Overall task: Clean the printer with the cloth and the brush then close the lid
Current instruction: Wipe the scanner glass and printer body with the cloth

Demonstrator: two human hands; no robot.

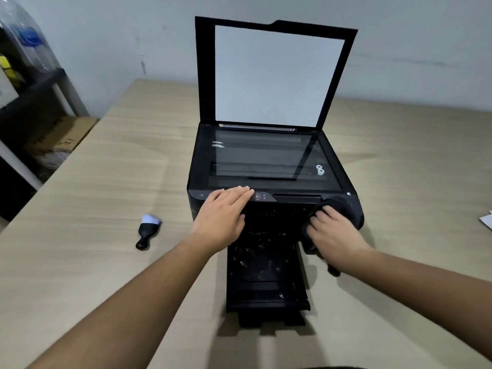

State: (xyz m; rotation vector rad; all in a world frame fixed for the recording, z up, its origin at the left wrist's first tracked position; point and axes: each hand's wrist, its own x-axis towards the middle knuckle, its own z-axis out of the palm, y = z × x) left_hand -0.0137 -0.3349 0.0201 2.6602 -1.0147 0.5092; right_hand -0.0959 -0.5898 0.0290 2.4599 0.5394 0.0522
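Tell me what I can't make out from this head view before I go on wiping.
- Cloth: dark against the black printer; right hand covers much of it, so its edges are unclear.
- Control panel: left hand hides most buttons; the icons are too small.
- Output tray: dark, so dirt and glare look alike.
- White paper: cut off by the right edge.
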